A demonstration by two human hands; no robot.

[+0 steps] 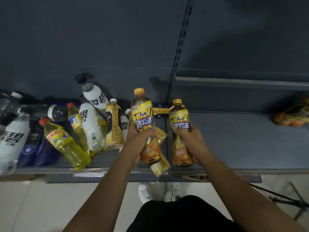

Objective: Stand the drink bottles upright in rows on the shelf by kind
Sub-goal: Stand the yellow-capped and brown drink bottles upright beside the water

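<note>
My left hand (139, 141) grips a yellow-labelled iced tea bottle (143, 113) around its middle, cap pointing away from me. A second iced tea bottle (179, 118) of the same kind is held by my right hand (187, 139) just to the right. Both bottles hover above the grey shelf (234, 139). To the left lies a jumbled heap: white Sprite bottles (93, 96), clear yellow soda bottles (66, 141), pale yellow milk-tea bottles (113, 126) and dark blue bottles (33, 144), all on their sides.
Another milk-tea bottle (160, 164) lies at the shelf's front edge under my left hand. An orange bottle (292, 114) lies at the far right. A slotted upright (178, 52) divides the dark back panel. White shoes (145, 191) stand on the pale floor below.
</note>
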